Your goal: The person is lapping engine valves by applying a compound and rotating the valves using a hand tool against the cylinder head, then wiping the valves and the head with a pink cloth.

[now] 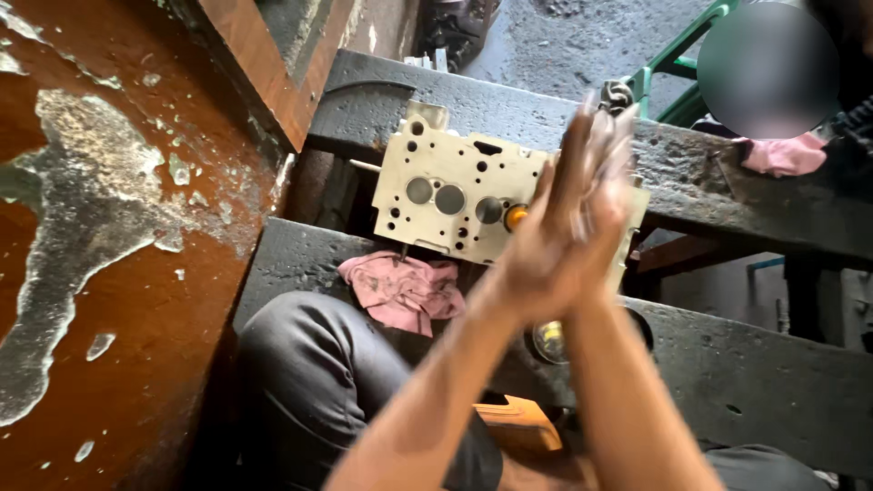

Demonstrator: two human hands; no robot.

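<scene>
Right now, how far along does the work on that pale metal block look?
Done: the pale metal block lies across two dark beams, holes facing up. In hand: both hands pressed palm to palm, left hand, right hand, blurred. Left: cannot tell; a pink rag sits beside the block.

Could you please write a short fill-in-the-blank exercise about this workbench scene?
1. The left hand and right hand are pressed ____, palm to palm.
2. The cream metal cylinder head has many round ____.
3. The crumpled rag below it is ____ in colour.

Missing words: together; holes; pink
</scene>
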